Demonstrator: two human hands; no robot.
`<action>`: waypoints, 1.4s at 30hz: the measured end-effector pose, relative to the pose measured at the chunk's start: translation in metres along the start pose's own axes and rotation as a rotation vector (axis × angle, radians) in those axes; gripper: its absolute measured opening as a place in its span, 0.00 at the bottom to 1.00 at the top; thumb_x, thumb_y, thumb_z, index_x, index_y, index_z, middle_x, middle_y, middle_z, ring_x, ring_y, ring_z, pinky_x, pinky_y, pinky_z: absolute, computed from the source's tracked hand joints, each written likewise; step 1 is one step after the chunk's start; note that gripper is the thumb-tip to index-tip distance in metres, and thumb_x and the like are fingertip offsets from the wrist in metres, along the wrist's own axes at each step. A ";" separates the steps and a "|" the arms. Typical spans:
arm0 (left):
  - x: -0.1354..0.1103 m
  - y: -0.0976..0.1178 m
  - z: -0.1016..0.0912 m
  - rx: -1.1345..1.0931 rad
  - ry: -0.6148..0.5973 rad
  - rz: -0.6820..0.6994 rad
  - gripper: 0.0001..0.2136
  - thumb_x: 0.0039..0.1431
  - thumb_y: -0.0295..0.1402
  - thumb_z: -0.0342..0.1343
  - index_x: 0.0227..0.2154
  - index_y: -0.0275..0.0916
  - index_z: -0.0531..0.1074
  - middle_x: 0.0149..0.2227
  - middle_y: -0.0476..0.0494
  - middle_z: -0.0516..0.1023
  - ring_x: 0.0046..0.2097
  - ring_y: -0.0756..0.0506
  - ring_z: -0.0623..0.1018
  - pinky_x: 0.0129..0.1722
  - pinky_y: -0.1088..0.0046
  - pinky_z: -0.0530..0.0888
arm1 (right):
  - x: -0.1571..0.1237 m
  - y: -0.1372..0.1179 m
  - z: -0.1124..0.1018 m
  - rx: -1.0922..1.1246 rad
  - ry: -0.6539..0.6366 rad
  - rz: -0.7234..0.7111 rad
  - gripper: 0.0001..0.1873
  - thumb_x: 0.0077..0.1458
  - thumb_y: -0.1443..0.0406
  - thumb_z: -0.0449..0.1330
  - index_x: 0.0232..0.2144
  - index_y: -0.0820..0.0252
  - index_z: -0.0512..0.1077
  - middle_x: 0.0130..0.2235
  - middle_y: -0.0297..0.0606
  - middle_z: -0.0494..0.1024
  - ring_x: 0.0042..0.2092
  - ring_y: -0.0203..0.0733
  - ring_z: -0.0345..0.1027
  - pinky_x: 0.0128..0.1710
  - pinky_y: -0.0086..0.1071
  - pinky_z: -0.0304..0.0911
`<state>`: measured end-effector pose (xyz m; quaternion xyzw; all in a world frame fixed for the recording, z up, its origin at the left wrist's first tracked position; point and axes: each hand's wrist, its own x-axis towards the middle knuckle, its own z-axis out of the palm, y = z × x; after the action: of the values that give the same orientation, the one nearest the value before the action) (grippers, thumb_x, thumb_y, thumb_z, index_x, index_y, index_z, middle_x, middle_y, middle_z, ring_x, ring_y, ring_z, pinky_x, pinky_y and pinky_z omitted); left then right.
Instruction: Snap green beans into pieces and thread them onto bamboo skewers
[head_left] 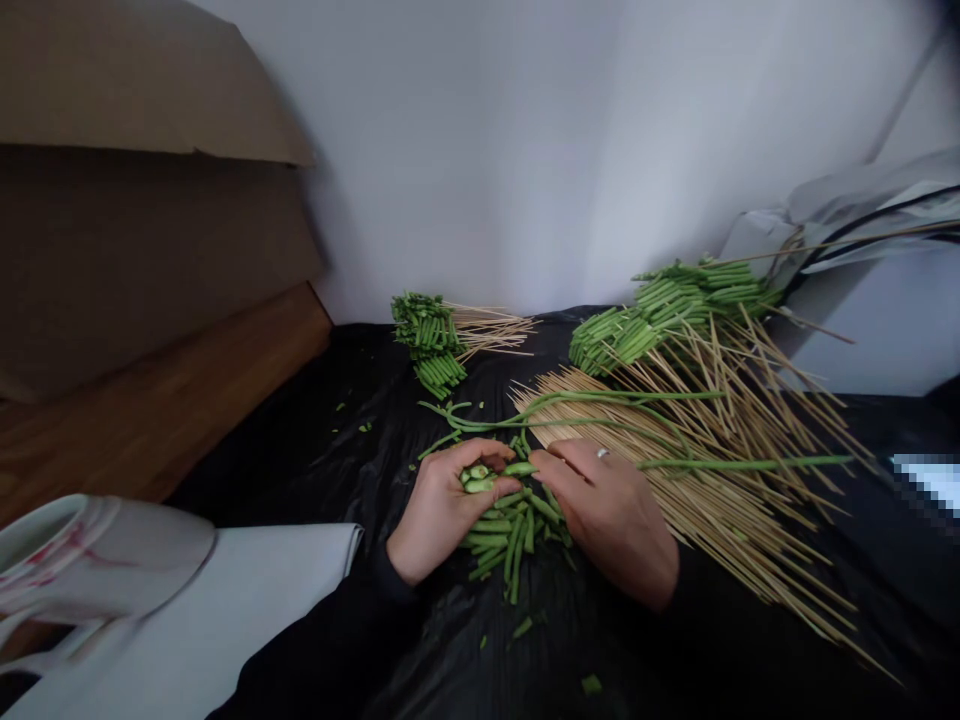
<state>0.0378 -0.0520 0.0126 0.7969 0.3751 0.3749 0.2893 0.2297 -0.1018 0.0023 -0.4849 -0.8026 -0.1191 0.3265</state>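
Observation:
Several short cut green bean pieces (478, 480) are bunched in my left hand (442, 500), its fingers curled round them. My right hand (607, 510), with a ring on one finger, pinches the end of another bean piece (519, 468) whose other end meets the left fingertips. Below and between the hands lies a loose pile of cut beans (514, 540). Just beyond them, long uncut beans (555, 400) curve across the sheet. A spread of thin bamboo skewers (720, 520) lies to the right of my right hand.
Skewered bean bundles (427, 330) lie by the wall, with a larger heap (675, 310) at the back right. A mug (112, 560) stands on a white surface (262, 560) at left. A cardboard box (150, 240) rises behind it. Black plastic sheeting (300, 440) covers the work area.

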 end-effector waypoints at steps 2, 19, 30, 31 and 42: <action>-0.001 0.001 -0.001 0.078 -0.010 0.081 0.06 0.55 0.31 0.61 0.36 0.39 0.77 0.34 0.45 0.78 0.37 0.47 0.77 0.39 0.73 0.71 | 0.001 0.001 -0.001 -0.063 -0.024 -0.043 0.09 0.63 0.67 0.52 0.41 0.61 0.71 0.37 0.41 0.74 0.38 0.45 0.65 0.37 0.37 0.58; -0.007 0.009 -0.004 0.249 -0.209 0.240 0.08 0.63 0.25 0.50 0.38 0.37 0.75 0.35 0.42 0.75 0.37 0.47 0.75 0.38 0.72 0.70 | 0.007 -0.008 -0.006 -0.217 -0.187 -0.217 0.09 0.61 0.70 0.49 0.32 0.61 0.69 0.30 0.39 0.70 0.36 0.47 0.60 0.45 0.46 0.54; -0.006 0.026 0.007 -0.209 0.081 -0.003 0.04 0.54 0.29 0.61 0.26 0.36 0.76 0.27 0.46 0.78 0.30 0.49 0.75 0.31 0.76 0.69 | 0.005 -0.018 -0.003 0.163 0.069 0.044 0.14 0.64 0.69 0.45 0.27 0.60 0.65 0.27 0.36 0.69 0.32 0.41 0.60 0.39 0.39 0.54; -0.006 0.027 0.008 -0.256 0.089 -0.040 0.04 0.54 0.30 0.61 0.26 0.36 0.76 0.27 0.46 0.78 0.29 0.49 0.75 0.31 0.76 0.69 | 0.005 -0.019 -0.003 0.179 0.094 0.055 0.14 0.64 0.69 0.45 0.28 0.60 0.65 0.27 0.36 0.70 0.32 0.41 0.61 0.40 0.39 0.54; -0.004 0.016 0.007 -0.509 0.130 -0.304 0.07 0.50 0.35 0.65 0.27 0.36 0.79 0.29 0.46 0.79 0.22 0.55 0.66 0.20 0.79 0.62 | 0.007 -0.010 -0.003 0.186 0.191 0.028 0.06 0.63 0.68 0.52 0.34 0.62 0.68 0.31 0.38 0.75 0.35 0.42 0.66 0.40 0.38 0.58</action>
<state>0.0480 -0.0650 0.0195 0.6078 0.4021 0.4595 0.5077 0.2199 -0.1038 0.0102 -0.4499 -0.7686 -0.0853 0.4467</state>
